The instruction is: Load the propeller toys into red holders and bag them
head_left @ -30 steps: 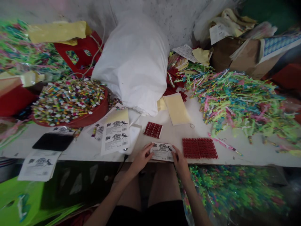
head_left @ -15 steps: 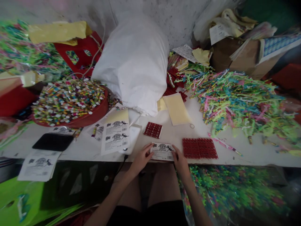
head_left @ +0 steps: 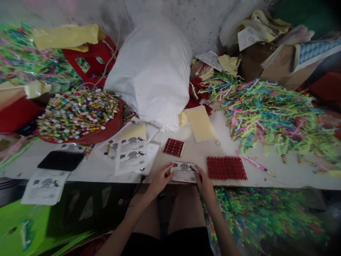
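At the table's front edge lies a white printed label (head_left: pixel 183 172) reading "TOY CANDY", with a thin red edge showing under it. My left hand (head_left: pixel 161 177) grips its left end, thumb and fingers closed on it. Around its right end my right hand (head_left: pixel 204 181) is closed in the same way. Just beyond is a small red lattice piece (head_left: pixel 173 147). To the right of my right hand lie two joined red lattice panels (head_left: pixel 226 168). Printed label sheets (head_left: pixel 131 151) rest to the left, partly over a white flat device (head_left: pixel 151 158).
A red basin (head_left: pixel 106 134) heaped with small candy tubes stands left, behind a black phone (head_left: pixel 60 160). A large white sack (head_left: pixel 151 71) fills the back. Yellow card (head_left: pixel 201 123) lies before it. Ribboned sticks (head_left: pixel 277 110) pile up on the right.
Almost nothing differs. Both hands stay at the label's two ends, and the surrounding things keep their places.
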`<state>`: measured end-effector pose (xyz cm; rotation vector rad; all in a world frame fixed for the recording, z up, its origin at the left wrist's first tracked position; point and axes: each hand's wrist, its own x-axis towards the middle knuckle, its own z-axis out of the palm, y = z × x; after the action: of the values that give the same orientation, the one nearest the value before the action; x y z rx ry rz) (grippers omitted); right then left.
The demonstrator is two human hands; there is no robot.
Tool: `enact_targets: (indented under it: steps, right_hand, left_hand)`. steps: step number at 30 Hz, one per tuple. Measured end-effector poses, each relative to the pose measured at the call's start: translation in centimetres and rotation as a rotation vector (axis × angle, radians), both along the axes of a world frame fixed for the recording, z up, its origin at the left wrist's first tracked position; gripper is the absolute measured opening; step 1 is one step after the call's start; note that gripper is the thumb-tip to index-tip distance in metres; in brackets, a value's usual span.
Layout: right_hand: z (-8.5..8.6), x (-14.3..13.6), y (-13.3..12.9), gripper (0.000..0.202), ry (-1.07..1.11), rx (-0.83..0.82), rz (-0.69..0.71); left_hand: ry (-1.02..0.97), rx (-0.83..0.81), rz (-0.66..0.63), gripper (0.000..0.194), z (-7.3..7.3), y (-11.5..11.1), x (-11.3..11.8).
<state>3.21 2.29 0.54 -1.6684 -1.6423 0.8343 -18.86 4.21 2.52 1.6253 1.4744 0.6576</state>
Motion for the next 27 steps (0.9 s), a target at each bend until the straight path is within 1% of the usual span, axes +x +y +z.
enact_targets:
  steps: [5,11,17,23,27]
  right_hand:
    - [0.18,-0.06,0.05,0.043,0.000,-0.008,0.004]
    - [0.44,-0.07,0.16,0.043,-0.001,-0.027,0.010]
    - [0.25,-0.02,0.27,0.043,-0.028,-0.032,0.021]
    - [0.25,-0.10,0.26,0.041,-0.080,-0.020,0.035]
    - [0.57,-0.28,0.17,0.041,-0.143,-0.020,0.050]
  left_hand:
    - [-0.033,-0.008,0.007,0.045,-0.40,0.04,-0.04]
    - [-0.050,-0.018,0.015,0.046,-0.26,-0.08,0.00]
    - [-0.056,-0.030,0.035,0.046,-0.41,-0.07,0.13]
    - [-0.019,-0.038,0.055,0.044,0.10,0.02,0.32]
    - [0.060,-0.045,0.066,0.046,0.59,-0.27,0.74]
